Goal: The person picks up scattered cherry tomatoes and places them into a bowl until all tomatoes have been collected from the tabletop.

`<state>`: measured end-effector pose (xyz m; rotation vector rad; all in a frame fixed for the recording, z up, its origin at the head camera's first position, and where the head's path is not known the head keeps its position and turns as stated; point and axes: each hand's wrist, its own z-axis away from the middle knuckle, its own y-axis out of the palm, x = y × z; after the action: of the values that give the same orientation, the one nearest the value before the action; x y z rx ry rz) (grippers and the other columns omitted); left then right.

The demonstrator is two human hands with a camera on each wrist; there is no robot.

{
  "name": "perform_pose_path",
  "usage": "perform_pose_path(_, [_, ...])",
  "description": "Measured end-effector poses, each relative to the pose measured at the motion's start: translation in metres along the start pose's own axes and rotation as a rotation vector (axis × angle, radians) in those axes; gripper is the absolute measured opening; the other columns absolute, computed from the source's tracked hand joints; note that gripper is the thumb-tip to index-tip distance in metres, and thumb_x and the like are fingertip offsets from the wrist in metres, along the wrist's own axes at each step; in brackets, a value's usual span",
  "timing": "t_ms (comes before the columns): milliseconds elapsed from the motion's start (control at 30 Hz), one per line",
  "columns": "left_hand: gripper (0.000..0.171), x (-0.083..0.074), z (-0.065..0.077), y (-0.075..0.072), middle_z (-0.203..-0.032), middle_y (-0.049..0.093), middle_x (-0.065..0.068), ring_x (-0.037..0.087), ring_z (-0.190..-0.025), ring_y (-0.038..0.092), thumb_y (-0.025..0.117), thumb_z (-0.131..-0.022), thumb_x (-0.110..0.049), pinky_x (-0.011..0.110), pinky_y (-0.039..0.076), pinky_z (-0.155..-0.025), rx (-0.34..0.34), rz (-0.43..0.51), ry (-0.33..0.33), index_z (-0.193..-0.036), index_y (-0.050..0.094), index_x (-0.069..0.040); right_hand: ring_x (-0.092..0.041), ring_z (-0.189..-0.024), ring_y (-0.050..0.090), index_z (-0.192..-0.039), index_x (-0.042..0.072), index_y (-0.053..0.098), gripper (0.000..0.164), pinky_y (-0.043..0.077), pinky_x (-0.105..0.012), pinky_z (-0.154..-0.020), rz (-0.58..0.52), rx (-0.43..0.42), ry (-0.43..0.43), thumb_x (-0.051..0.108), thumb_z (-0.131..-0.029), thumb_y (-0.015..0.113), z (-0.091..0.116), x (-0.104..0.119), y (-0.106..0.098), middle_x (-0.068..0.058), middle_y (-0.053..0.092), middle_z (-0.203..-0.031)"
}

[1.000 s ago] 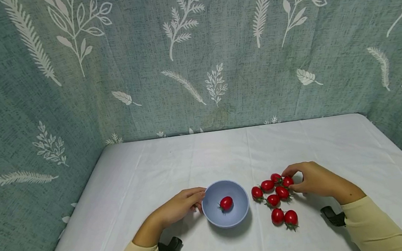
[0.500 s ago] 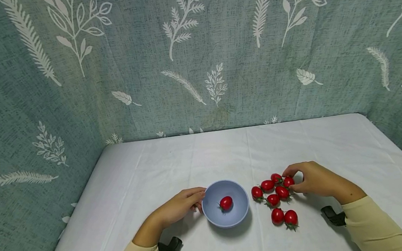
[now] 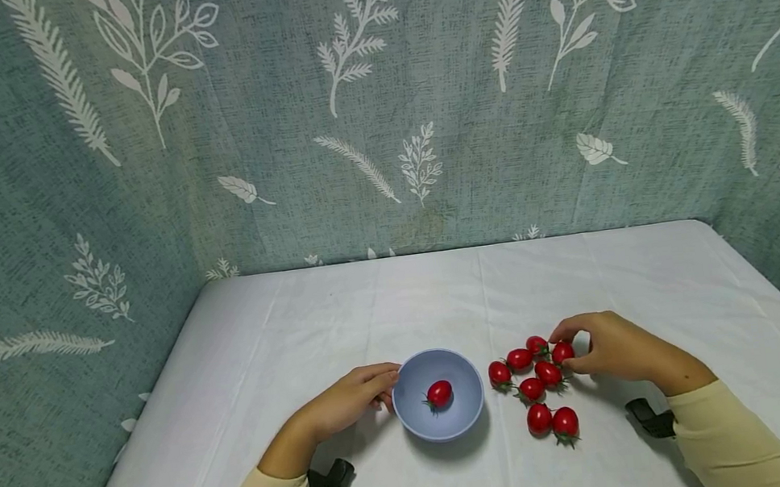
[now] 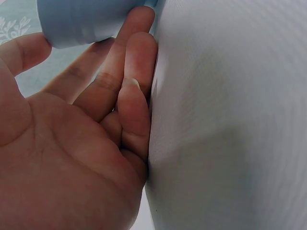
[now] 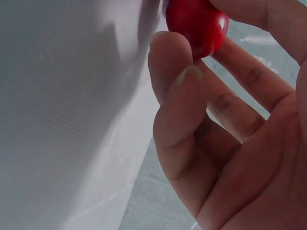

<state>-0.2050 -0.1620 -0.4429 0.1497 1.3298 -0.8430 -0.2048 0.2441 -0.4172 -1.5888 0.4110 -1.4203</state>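
Observation:
In the head view a light-blue bowl (image 3: 442,430) stands on the white-covered table, with one red cherry tomato (image 3: 440,392) inside. My left hand (image 3: 346,402) holds the bowl by its left side. The left wrist view shows the thumb at one edge of the bowl's outer wall (image 4: 86,21) and fingers along its side. To the right, my right hand (image 3: 611,348) pinches a cherry tomato (image 3: 562,352) between thumb and fingers at the edge of a loose group. That tomato's glossy skin (image 5: 196,28) shows between the fingertips in the right wrist view.
Several more cherry tomatoes (image 3: 548,373) with green stems lie between the bowl and my right hand. Two of them, including a nearer tomato (image 3: 565,422), sit closer to me. A green leaf-patterned cloth (image 3: 384,195) hangs behind the table (image 3: 404,298) and along its sides.
My right hand and the tomato in its fingers have shifted very slightly to the right. The left hand and the bowl look unmoved.

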Motion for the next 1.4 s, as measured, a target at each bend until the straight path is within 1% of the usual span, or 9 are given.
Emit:
perform_pose_path(167, [0.048, -0.001, 0.000, 0.000, -0.091, 0.060, 0.000, 0.013, -0.088, 0.057, 0.042, -0.107, -0.031, 0.030, 0.043, -0.083, -0.001, 0.004, 0.007, -0.144, 0.050, -0.001, -0.012, -0.065, 0.051, -0.115, 0.008, 0.070, 0.033, 0.046, -0.026, -0.054, 0.019, -0.022, -0.014, 0.012, -0.083, 0.078, 0.002, 0.002, -0.004, -0.006, 0.068, -0.104])
perform_pose_path(367, [0.048, 0.002, -0.001, 0.001, -0.091, 0.060, -0.001, 0.012, -0.087, 0.057, 0.043, -0.107, -0.032, 0.028, 0.043, -0.082, -0.004, 0.000, -0.005, -0.143, 0.051, -0.002, -0.013, -0.070, 0.052, -0.114, 0.008, 0.070, 0.031, 0.046, -0.025, -0.056, 0.038, -0.051, -0.030, 0.014, -0.084, 0.077, 0.003, 0.007, -0.005, -0.005, 0.069, -0.105])
perform_pose_path(533, [0.049, 0.001, 0.000, 0.000, -0.092, 0.060, 0.000, 0.010, -0.088, 0.057, 0.043, -0.107, -0.033, 0.027, 0.043, -0.082, 0.000, 0.004, -0.009, -0.144, 0.050, -0.001, -0.012, -0.071, 0.053, -0.113, 0.007, 0.071, 0.030, 0.046, -0.025, -0.057, 0.044, -0.076, -0.038, 0.014, -0.084, 0.077, 0.003, 0.011, -0.005, -0.005, 0.069, -0.105])
perform_pose_path(767, [0.049, 0.001, 0.000, 0.000, -0.093, 0.060, 0.000, 0.011, -0.088, 0.057, 0.043, -0.107, -0.032, 0.026, 0.044, -0.082, -0.001, 0.005, -0.014, -0.144, 0.050, -0.001, -0.011, -0.068, 0.052, -0.113, 0.011, 0.071, 0.029, 0.046, -0.025, -0.054, 0.040, -0.108, -0.051, 0.015, -0.084, 0.078, 0.003, 0.018, -0.005, -0.003, 0.070, -0.106])
perform_pose_path(967, [0.048, 0.000, 0.001, -0.001, -0.093, 0.059, 0.000, 0.012, -0.088, 0.057, 0.043, -0.107, -0.031, 0.027, 0.044, -0.082, -0.004, 0.011, -0.003, -0.143, 0.050, -0.001, -0.010, -0.066, 0.051, -0.113, 0.013, 0.071, 0.030, 0.045, -0.025, -0.053, 0.033, -0.117, -0.072, 0.018, -0.084, 0.080, 0.006, 0.027, -0.005, -0.001, 0.069, -0.106])
perform_pose_path(1167, [0.048, 0.000, 0.002, -0.001, -0.092, 0.060, 0.000, 0.011, -0.088, 0.058, 0.043, -0.107, -0.030, 0.027, 0.043, -0.082, 0.000, 0.005, 0.005, -0.144, 0.050, 0.000, -0.009, -0.064, 0.051, -0.114, 0.014, 0.071, 0.030, 0.045, -0.025, -0.052, 0.018, -0.114, -0.085, 0.018, -0.085, 0.079, 0.008, 0.036, -0.005, 0.000, 0.069, -0.106])
perform_pose_path(1233, [0.049, 0.000, 0.002, -0.001, -0.092, 0.060, 0.000, 0.010, -0.088, 0.058, 0.043, -0.107, -0.030, 0.026, 0.043, -0.082, 0.002, 0.000, 0.002, -0.144, 0.049, 0.000, -0.008, -0.062, 0.050, -0.114, 0.014, 0.071, 0.030, 0.045, -0.024, -0.052, 0.017, -0.118, -0.093, 0.018, -0.085, 0.079, 0.009, 0.039, -0.004, 0.000, 0.069, -0.108])
perform_pose_path(1400, [0.049, 0.002, 0.000, -0.001, -0.094, 0.062, 0.001, 0.012, -0.089, 0.059, 0.043, -0.107, -0.032, 0.027, 0.043, -0.083, -0.001, 0.003, -0.007, -0.144, 0.049, 0.000, -0.005, -0.058, 0.048, -0.115, 0.012, 0.070, 0.032, 0.045, -0.024, -0.050, 0.015, -0.122, -0.119, 0.016, -0.085, 0.079, 0.011, 0.044, -0.002, 0.000, 0.068, -0.105])
